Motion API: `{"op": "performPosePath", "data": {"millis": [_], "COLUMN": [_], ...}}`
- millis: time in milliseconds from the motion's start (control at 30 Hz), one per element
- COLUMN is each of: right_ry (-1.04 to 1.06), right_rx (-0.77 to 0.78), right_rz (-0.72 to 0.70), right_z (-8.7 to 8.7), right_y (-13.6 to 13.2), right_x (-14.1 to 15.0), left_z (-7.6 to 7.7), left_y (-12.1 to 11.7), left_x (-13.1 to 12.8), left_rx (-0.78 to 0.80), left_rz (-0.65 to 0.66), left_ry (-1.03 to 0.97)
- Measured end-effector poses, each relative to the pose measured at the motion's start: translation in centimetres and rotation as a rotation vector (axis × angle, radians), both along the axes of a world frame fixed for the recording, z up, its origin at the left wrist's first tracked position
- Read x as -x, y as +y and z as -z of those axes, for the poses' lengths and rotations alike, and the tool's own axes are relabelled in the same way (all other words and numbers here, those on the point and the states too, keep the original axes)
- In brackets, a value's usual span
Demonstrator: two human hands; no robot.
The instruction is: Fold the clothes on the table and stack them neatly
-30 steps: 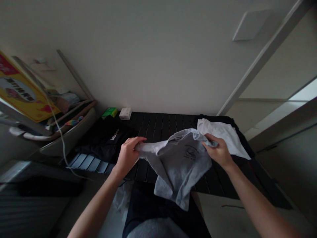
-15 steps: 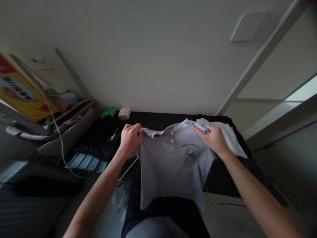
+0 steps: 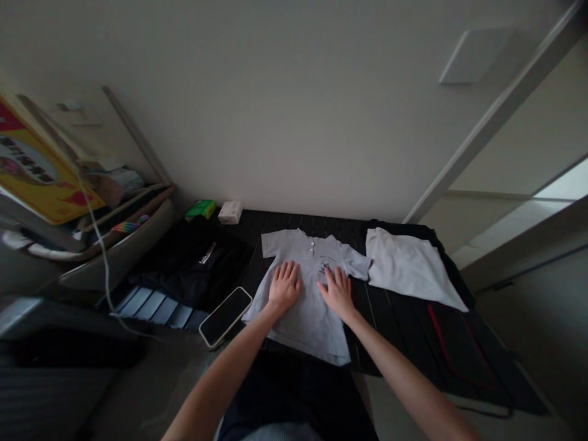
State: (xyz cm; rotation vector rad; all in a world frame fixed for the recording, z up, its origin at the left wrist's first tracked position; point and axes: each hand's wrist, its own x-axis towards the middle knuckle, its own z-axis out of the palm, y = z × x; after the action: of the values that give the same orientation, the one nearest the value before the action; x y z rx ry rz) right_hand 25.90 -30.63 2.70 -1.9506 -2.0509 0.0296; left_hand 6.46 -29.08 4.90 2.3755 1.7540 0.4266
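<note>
A small grey short-sleeved shirt [image 3: 307,312] lies spread out on the dark slatted table [image 3: 390,318], its collar toward the wall and its hem toward me. Two light buttons and a dark chest print show on its front. My left hand [image 3: 285,285] rests flat on the shirt's left half with fingers spread. On the right half, just below the print, my right hand [image 3: 337,293] lies flat too, fingers apart. Neither hand grips the fabric.
Left of the shirt are a phone [image 3: 226,317] and dark folded clothing [image 3: 184,263]. Behind them stand a green box [image 3: 201,209] and a white box [image 3: 230,212]. A white garment [image 3: 408,263] lies on black cloth at the right, near a red-edged dark item [image 3: 459,343].
The shirt, held up by its shoulders before, now lies flat on the table. Both hands have let go of it, moved closer together and opened on its front.
</note>
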Motion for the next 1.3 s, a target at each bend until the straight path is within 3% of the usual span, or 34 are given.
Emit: {"op": "performPosePath", "data": {"millis": [100,367,700,867,933,1033,1167,1300], "right_ry": [-0.049,-0.127,-0.212,-0.212,-0.208,-0.160,0.014,0.178], "right_rx": [0.025,0.088,0.048,0.117,0.110,0.051,0.150,0.306], "right_rz": [-0.026,-0.222,-0.095,-0.067,-0.032,-0.087,-0.473,-0.670], "right_z": [2.1,1.4,2.5,1.0,-0.3,-2.5,-4.1,-4.6], "right_y": [-0.3,4.1,0.0,0.5,-0.1,-2.8,-9.1,-14.5], "right_x": [0.0,-3.0,-4.3,-4.0,-2.8,0.6,6.8,11.2], "left_z": [1.3,1.8,1.9,2.2,1.8,0.6,-0.6,-0.2], "left_y": [-1.9,-5.8,-3.7,-4.4,-4.3,-2.7,1.1,3.9], "left_x": [-0.6,-4.2,-3.2,-3.5,-3.2,-1.7,2.1,6.0], "left_rx": [-0.007,-0.028,-0.064,-0.033,0.001,-0.010,0.042,0.208], "left_rz": [-0.069,-0.195,-0.257,-0.180,-0.189,-0.333,-0.536,-0.525], "left_ry": [0.016,0.033,0.069,0.030,-0.006,-0.050,-0.055,-0.036]}}
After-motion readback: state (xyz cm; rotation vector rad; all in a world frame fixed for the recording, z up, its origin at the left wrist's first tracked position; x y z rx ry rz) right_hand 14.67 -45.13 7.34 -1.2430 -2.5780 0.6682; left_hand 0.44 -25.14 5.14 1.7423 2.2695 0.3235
